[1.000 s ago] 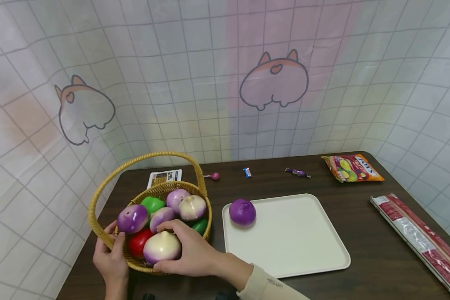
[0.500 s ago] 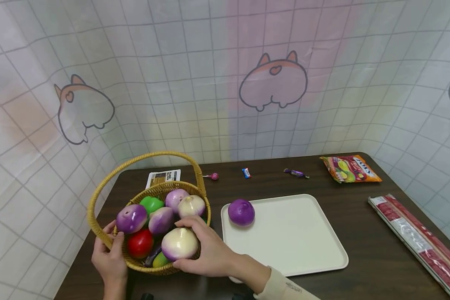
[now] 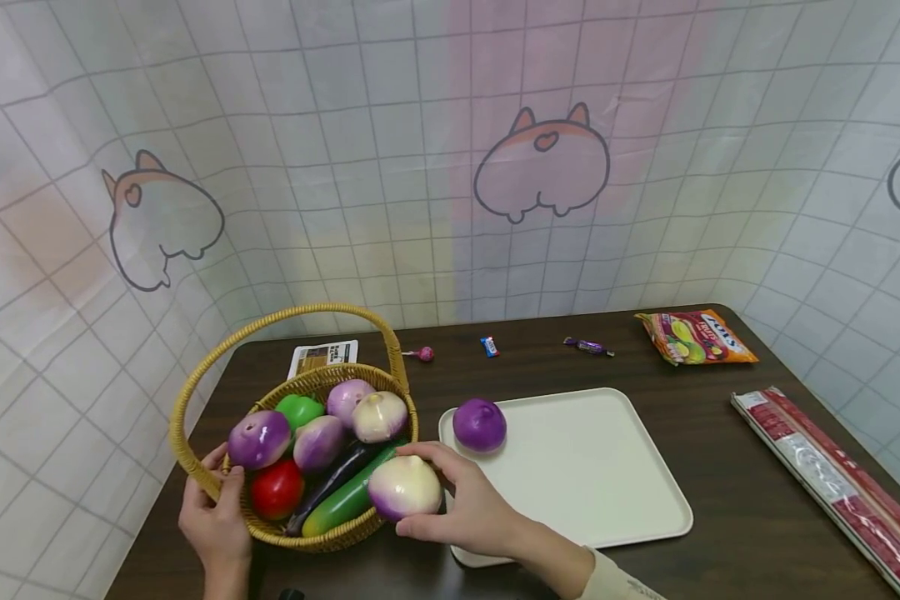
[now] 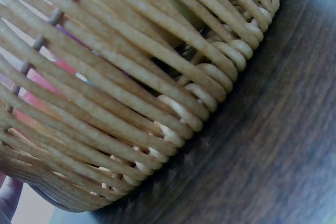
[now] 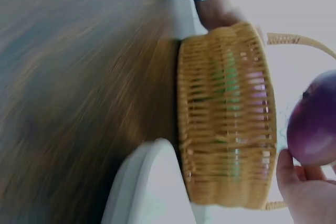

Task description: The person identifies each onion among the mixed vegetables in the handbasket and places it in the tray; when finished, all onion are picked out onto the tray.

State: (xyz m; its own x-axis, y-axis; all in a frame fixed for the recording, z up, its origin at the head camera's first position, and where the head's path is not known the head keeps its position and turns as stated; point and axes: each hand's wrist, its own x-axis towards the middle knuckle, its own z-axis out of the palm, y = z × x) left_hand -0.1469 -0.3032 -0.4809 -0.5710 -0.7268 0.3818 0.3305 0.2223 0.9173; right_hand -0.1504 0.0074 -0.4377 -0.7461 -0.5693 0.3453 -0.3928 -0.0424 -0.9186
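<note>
My right hand [image 3: 474, 510] grips a purple-and-white onion [image 3: 405, 488] in the air, between the basket's right rim and the tray. In the right wrist view the dark purple underside of this onion [image 5: 316, 124] shows beside the fingertips [image 5: 286, 167]. On the left side, my left hand [image 3: 220, 518] holds the wicker basket [image 3: 339, 538] by its rim near the handle base. Inside it lie several other purple-white onions [image 3: 260, 439], a red tomato [image 3: 277, 490], a green pepper [image 3: 298, 410], a dark eggplant [image 3: 333, 490] and a green cucumber [image 3: 352, 500].
A white tray [image 3: 585, 475] bears a purple onion [image 3: 479, 425] at its far left corner. Behind are a printed packet [image 3: 322, 358], a lollipop [image 3: 424, 354], small wrapped candies [image 3: 589, 346] and a candy bag [image 3: 696, 337]. A long red package [image 3: 825, 475] lies right.
My right hand has lifted the purple-and-white onion out of the basket and carried it right, past the rim. The eggplant and cucumber under it are now exposed. My left hand stays on the basket.
</note>
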